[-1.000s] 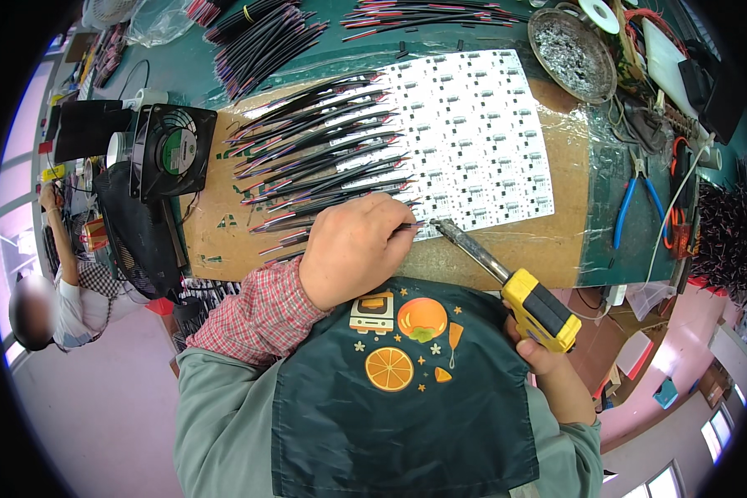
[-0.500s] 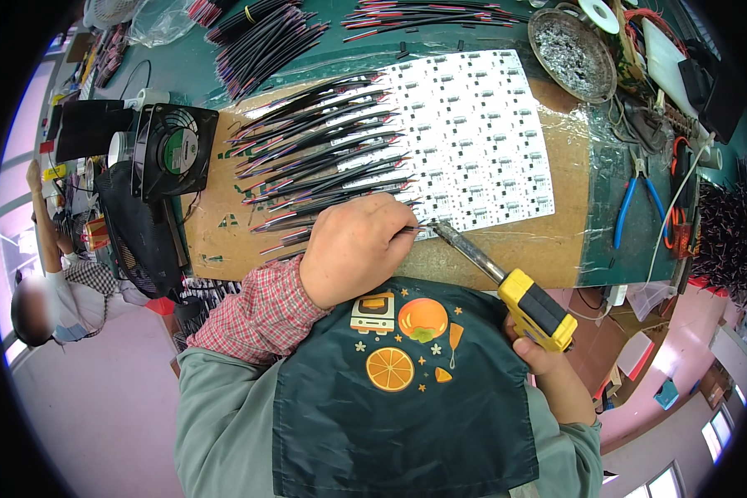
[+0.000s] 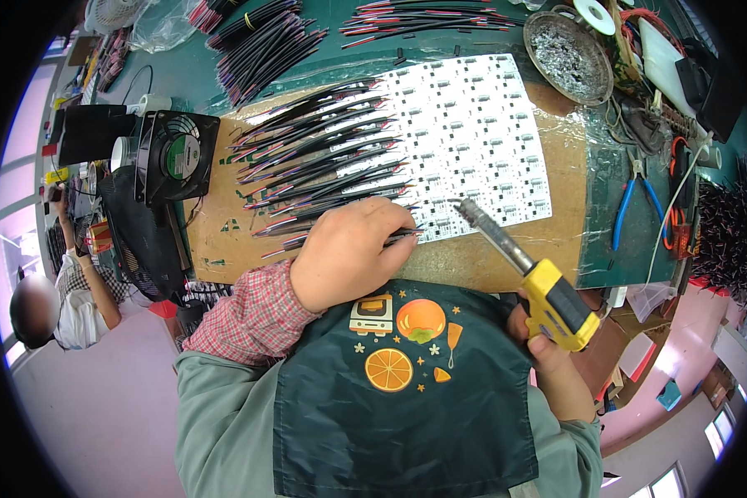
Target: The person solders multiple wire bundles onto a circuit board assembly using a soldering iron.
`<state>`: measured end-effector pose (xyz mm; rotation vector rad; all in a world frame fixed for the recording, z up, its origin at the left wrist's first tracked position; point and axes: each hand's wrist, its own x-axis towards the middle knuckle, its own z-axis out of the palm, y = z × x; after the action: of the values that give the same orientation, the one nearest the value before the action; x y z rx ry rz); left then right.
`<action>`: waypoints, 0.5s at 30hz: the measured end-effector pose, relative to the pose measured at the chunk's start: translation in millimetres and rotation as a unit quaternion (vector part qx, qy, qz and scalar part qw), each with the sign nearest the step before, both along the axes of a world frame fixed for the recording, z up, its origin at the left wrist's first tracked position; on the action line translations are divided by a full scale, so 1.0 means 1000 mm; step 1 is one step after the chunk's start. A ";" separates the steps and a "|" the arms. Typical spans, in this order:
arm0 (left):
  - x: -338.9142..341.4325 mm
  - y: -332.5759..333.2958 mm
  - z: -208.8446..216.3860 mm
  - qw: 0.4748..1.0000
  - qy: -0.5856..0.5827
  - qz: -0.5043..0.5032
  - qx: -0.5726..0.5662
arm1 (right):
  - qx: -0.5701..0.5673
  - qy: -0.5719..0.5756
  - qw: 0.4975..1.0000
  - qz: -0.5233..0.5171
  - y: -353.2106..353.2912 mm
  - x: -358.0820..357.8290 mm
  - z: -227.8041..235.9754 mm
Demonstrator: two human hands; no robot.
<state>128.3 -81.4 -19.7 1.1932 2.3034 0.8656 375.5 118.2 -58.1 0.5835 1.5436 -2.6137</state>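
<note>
My left hand (image 3: 353,253) is closed in a pinch on a black-sleeved wire (image 3: 407,236), at the lower left edge of a white circuit board sheet (image 3: 473,141). In my right hand (image 3: 544,344) is a yellow and black soldering iron (image 3: 556,303). Its dark metal tip points up and left, hanging over the sheet's lower part, apart from the pinched wire. Rows of black wires (image 3: 324,158) with red and white ends lie along the left side of the sheet. My left fingertips hide part of the wire.
A brown board (image 3: 556,249) lies under the sheet. At left stands a small black fan (image 3: 174,158). At far right are a round dish of metal scraps (image 3: 568,58) and blue-handled pliers (image 3: 631,199). Wire bundles (image 3: 266,50) lie at the back. Another person (image 3: 83,307) is at far left.
The soldering iron's tip has lifted from the wire at my left fingertips, moving up and right. My left hand stays nearly in place. The other person's arm has shifted.
</note>
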 end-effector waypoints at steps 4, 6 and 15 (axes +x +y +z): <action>-0.013 -0.003 0.016 0.999 -0.043 -0.006 -0.004 | -0.002 -0.013 0.996 -0.088 0.000 -0.026 0.013; -0.024 -0.005 0.024 0.999 -0.038 -0.003 0.001 | -0.005 0.011 0.995 -0.101 0.005 -0.034 0.010; -0.087 0.009 0.056 0.992 0.073 0.093 -0.036 | -0.017 0.069 0.988 -0.139 0.026 -0.068 0.007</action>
<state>41.1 -72.6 35.8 1.0554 2.5748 0.7743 307.7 143.9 -51.0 0.6725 1.5521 -2.9380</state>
